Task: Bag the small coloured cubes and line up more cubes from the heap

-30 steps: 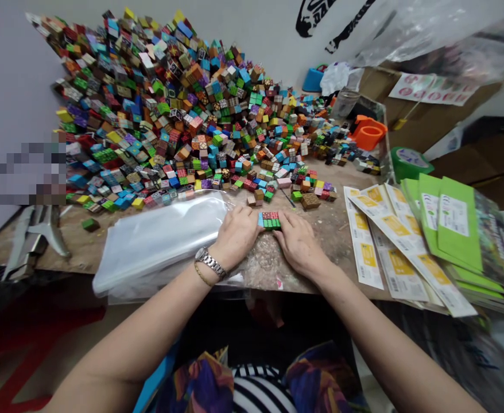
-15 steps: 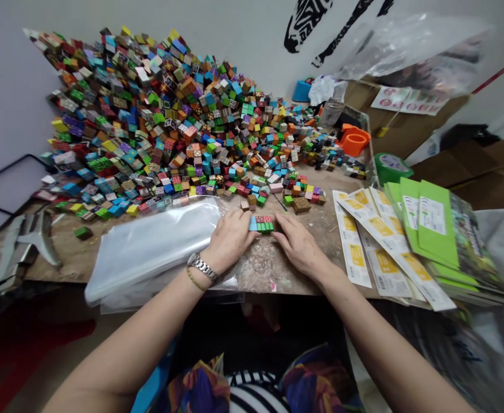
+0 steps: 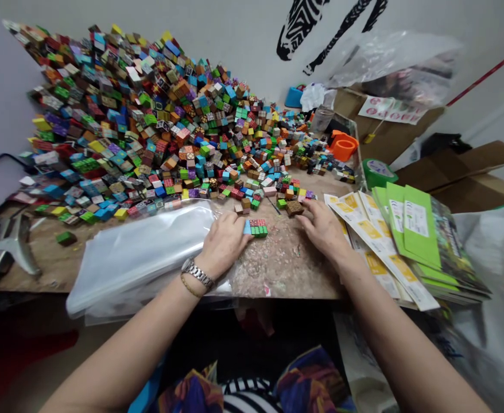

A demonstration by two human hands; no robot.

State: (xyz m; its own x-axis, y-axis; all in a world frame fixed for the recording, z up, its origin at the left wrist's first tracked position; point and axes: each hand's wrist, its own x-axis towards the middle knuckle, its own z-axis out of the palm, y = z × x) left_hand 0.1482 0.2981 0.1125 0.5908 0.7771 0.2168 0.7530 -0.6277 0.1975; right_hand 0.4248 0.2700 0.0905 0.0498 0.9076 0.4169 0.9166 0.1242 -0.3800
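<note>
A small flat cluster of coloured cubes [image 3: 258, 228], with light blue, red and green faces, sits on the worn tabletop in front of me. My left hand [image 3: 225, 244], wearing a metal watch and a thin bracelet, has thumb and fingers closed around its blue left end. To the right, my right hand [image 3: 326, 230] is apart from the cluster, its thumb and fingers spread and nothing seen in them. The fingertips are close beside a brown studded block [image 3: 294, 207]; whether they touch it I cannot tell.
A large heap of mixed cubes [image 3: 157, 126] rises against the wall. Clear plastic bags [image 3: 135, 246] lie under and beside my left forearm. Sticker strips [image 3: 379, 238] and green booklets [image 3: 415, 221] are at right, behind them green tape [image 3: 379, 172]. A metal tool [image 3: 8, 246] is far left.
My right hand has left the right end of the cube cluster and moved right, toward the brown block. The left hand stays at the cluster. The whole view has shifted slightly.
</note>
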